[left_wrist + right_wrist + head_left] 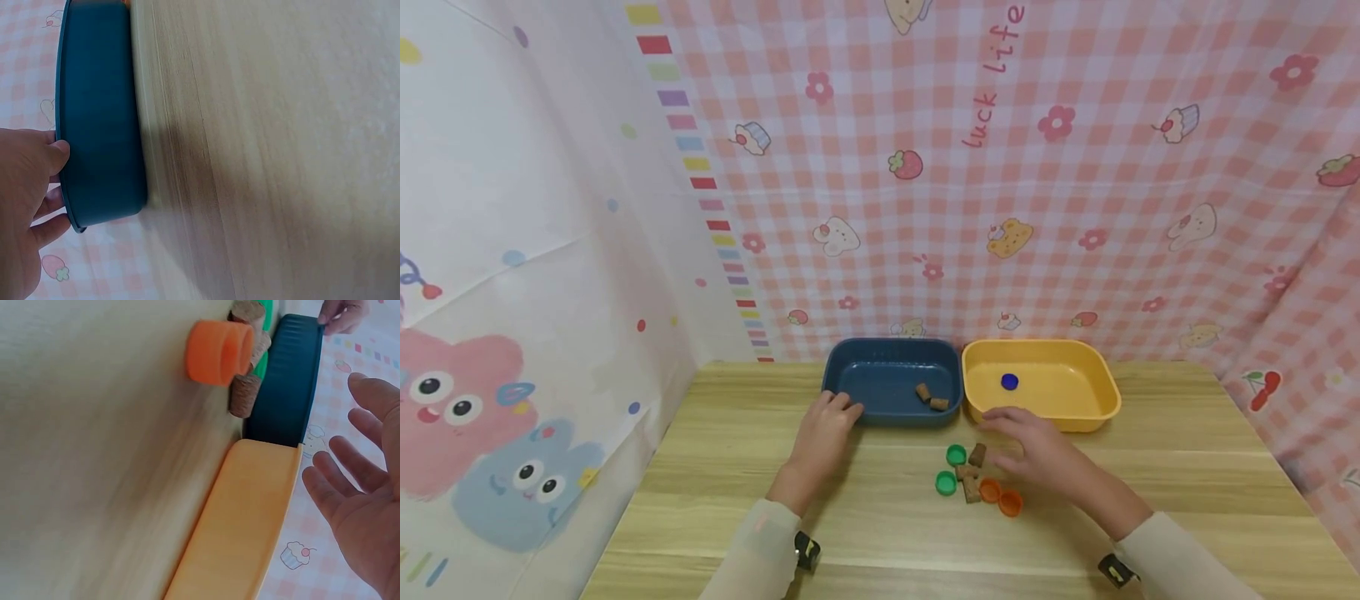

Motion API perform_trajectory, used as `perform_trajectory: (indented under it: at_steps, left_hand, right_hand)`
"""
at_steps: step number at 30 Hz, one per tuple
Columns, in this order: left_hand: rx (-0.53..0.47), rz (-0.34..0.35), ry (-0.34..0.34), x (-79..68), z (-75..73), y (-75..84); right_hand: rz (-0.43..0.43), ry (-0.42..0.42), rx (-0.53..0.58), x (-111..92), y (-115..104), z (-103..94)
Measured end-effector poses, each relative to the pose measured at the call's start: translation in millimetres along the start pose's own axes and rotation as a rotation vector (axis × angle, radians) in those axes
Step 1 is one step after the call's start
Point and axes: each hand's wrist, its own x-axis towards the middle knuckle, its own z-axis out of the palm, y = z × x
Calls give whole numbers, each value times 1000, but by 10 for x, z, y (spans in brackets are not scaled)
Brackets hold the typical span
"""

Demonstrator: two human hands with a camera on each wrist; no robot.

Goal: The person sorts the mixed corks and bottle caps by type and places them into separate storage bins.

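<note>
My left hand point(820, 437) pinches the rim of the dark blue tub point(100, 119) at its front left corner, thumb outside and fingers behind the rim. Over the front of the yellow tub point(1075, 423) my right hand point(1033, 446) hovers, fingers spread and holding nothing. Below its fingers lie brown corks point(977, 454), two green bottle caps point(946, 482) and two orange caps point(1011, 502) in a loose cluster. Inside the blue tub are two corks point(938, 404). A blue cap point(1009, 382) sits in the yellow tub.
The two tubs stand side by side at the back of the wooden table point(880, 542). Right behind them hangs a pink checked cloth point(865, 275), and a white patterned cloth point(572, 250) hangs on the left.
</note>
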Motion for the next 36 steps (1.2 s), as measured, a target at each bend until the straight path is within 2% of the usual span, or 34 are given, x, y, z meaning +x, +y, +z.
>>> perform_trajectory:
  at_steps: [14,18,27,36]
  left_hand:
    - [-4,13,18,4,-16,-12]
    - [-1,9,5,14,-34,-12]
    - [-11,3,0,27,-44,3]
    - [-6,2,-12,9,-55,22]
  right_hand:
    - [83,-25,-17,-301,10,174]
    - [141,-39,1,-354,13,245]
    - [343,-110,54,-441,-31,367]
    - [296,-73,-48,-517,-9,459]
